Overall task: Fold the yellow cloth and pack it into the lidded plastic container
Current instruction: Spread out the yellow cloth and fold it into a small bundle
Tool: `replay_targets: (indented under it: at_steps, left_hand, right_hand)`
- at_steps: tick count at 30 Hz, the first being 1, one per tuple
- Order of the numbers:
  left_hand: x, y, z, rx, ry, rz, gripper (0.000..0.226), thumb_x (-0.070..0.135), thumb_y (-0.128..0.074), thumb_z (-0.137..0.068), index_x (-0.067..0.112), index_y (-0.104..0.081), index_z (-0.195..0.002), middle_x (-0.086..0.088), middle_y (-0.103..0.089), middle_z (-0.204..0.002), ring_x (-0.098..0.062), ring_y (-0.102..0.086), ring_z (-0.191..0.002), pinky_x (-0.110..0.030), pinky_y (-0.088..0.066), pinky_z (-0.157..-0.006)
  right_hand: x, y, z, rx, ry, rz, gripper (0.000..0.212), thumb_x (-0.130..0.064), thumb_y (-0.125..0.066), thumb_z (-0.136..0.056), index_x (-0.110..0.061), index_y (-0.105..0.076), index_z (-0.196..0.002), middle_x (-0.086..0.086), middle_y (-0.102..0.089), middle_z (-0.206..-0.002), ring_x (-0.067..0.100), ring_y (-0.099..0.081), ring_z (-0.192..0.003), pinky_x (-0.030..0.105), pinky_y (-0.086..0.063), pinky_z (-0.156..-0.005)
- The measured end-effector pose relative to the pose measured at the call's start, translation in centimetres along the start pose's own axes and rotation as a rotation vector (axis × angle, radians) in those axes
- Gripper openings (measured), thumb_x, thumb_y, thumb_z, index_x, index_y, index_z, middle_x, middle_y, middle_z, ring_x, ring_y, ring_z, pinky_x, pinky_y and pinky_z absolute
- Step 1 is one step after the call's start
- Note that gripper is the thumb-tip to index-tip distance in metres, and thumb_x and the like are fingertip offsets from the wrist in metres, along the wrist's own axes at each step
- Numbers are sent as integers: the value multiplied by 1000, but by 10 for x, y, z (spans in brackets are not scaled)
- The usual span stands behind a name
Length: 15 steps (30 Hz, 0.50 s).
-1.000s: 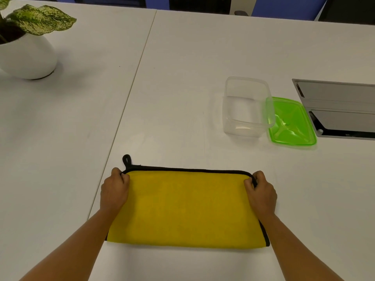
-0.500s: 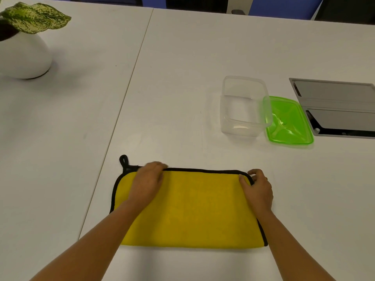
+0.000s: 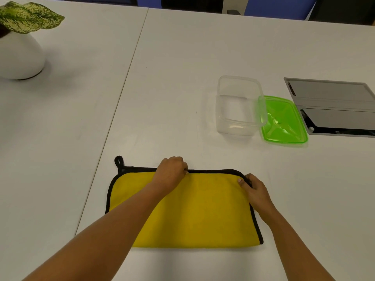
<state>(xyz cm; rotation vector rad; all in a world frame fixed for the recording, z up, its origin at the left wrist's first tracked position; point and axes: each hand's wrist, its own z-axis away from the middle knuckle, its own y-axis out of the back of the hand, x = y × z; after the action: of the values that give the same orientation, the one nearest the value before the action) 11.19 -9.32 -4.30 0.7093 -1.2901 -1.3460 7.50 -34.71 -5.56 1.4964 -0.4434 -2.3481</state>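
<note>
**Both hands on the far hem of the yellow cloth**

The yellow cloth (image 3: pixel 198 209) lies flat on the white table (image 3: pixel 182 78) right in front of me. It makes a wide rectangle with black trim along its far edge and both short sides. The near edge shows no trim, so the cloth seems to be doubled over there, though I cannot make out the layers. A small black hanging loop (image 3: pixel 119 160) sticks out from the far left corner onto the table.

My left hand (image 3: pixel 171 173) sits at the far hem, about midway along it. Its fingers (image 3: pixel 178 161) are curled down over the black edge and grip it. My right hand (image 3: pixel 255 191) is at the far right corner, where the trim rounds off. There the thumb lies on top of the yellow and the other fingers are tucked around the edge, pinching the corner. Both forearms reach in from the near side, the left one crossing over the cloth.

Beyond the cloth and off to the right stands the clear plastic container (image 3: pixel 235 128), open and upright, well apart from the cloth. Its green lid (image 3: pixel 284 122) lies flat on the table just beside it on the right, with the container's right wall overlapping the lid's near edge from my angle. Further right, a grey hatch panel (image 3: pixel 332 106) is set into the table. At the far left stands a round white pot (image 3: pixel 20 57) with a speckled green leaf (image 3: pixel 28 19) above it.
</note>
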Motion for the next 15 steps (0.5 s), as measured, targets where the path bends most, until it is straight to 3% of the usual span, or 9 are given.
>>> replay_targets:
  at_steps: [9,12,15]
  left_hand:
    - [-42,24,12,-173,82,-18,30,38,-50,-91,20,-60,-112,-2,-65,-113,-20,-58,-105,-35,-36,-94]
    - [-77,37,28,-225,209,16,34,42,-58,-85,20,-60,-111,-2,-65,-112,-20,-58,-104,-35,-40,-92]
    - [-112,42,51,-198,382,207,39,36,-68,-79,13,-63,-110,-8,-65,-109,-22,-58,-98,-34,-45,-85]
  right_hand:
    - [3,7,10,58,53,-57,15,-25,-53,-91,-11,-59,-91,0,-61,-81,15,-57,-78,21,-45,-66]
    - [8,10,15,33,23,-29,19,-20,-61,-87,-9,-61,-102,3,-63,-94,20,-59,-88,27,-48,-79]
    - [11,14,18,58,13,7,26,-15,-63,-85,-2,-61,-107,7,-63,-95,22,-59,-88,29,-47,-81]
